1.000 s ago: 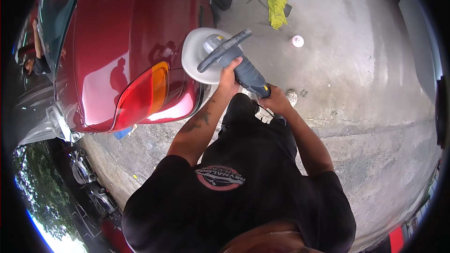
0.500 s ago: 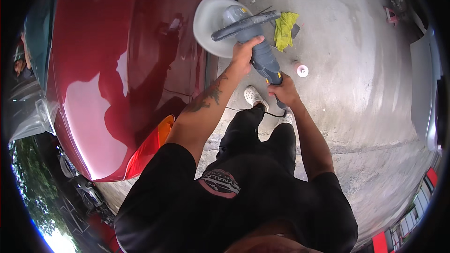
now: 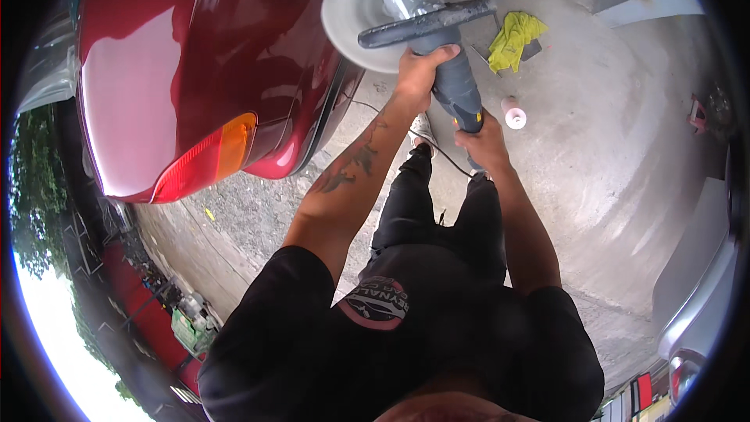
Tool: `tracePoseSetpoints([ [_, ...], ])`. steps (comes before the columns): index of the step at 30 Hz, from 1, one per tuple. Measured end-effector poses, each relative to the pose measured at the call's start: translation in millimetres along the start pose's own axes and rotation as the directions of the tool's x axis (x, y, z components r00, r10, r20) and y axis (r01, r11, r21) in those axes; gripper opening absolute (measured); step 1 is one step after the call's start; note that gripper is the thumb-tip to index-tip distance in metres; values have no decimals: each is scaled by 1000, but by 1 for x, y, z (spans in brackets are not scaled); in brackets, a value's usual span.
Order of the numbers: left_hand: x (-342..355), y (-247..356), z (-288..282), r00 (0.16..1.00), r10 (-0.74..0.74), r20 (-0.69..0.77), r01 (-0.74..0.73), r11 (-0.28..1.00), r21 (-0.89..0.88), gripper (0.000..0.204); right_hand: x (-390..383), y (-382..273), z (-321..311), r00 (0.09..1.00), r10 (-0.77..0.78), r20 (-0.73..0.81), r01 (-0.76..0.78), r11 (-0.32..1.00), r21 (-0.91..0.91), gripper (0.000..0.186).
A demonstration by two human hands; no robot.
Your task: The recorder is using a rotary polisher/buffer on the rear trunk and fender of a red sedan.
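Note:
A grey electric polisher (image 3: 457, 82) is held in front of me with both hands. Its broad whitish round pad (image 3: 348, 23) points left and overlaps the edge of the glossy red car (image 3: 211, 39) in the picture; whether it touches the paint I cannot tell. My left hand (image 3: 419, 74) is wrapped round the body just behind the dark front handle (image 3: 422, 25). Closed round the rear end is my right hand (image 3: 486, 143). A dark power cord (image 3: 441, 152) runs from the tool's back, past my legs, toward the car.
On the concrete floor (image 3: 594, 164) lie a yellow-green cloth (image 3: 516, 37) over a dark flat item and a pale pink bottle (image 3: 513, 113). The red car's orange and red tail light (image 3: 211, 156) is near on the left. A silver vehicle (image 3: 703, 289) stands at the right edge.
My view has turned and shifted, so the car's rear corner and tail light appear higher and more ground shows behind it. Both hands keep hold of the polisher.

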State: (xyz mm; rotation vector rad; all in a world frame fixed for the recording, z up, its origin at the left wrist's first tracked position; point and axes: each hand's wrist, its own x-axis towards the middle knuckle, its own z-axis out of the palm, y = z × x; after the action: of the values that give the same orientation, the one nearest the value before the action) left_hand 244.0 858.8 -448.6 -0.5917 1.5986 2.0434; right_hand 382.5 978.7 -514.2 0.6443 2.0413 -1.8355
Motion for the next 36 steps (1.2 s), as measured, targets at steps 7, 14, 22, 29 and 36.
tracePoseSetpoints([
  [7, -147, -85, -99, 965, 43, -260, -83, 986, -143, 48, -111, 57, 38, 950, -67, 305, 128, 974, -185, 50],
  [14, -260, -115, -175, 943, -23, -332, -100, 932, -348, 66, -157, 40, 66, 791, -76, 607, 300, 913, -277, 39],
  [22, -219, -111, -144, 977, 65, -203, -131, 935, -330, 71, -136, 20, 37, 877, -48, 478, 280, 859, -428, 40],
  [29, -147, -115, -90, 986, -20, -163, -48, 914, -403, 59, -118, 48, 14, 970, -111, 218, 206, 852, -482, 38],
  [36, -178, -129, -115, 978, -91, -190, -13, 876, -482, 51, -116, 70, 28, 910, -183, 372, 326, 870, -370, 34],
])
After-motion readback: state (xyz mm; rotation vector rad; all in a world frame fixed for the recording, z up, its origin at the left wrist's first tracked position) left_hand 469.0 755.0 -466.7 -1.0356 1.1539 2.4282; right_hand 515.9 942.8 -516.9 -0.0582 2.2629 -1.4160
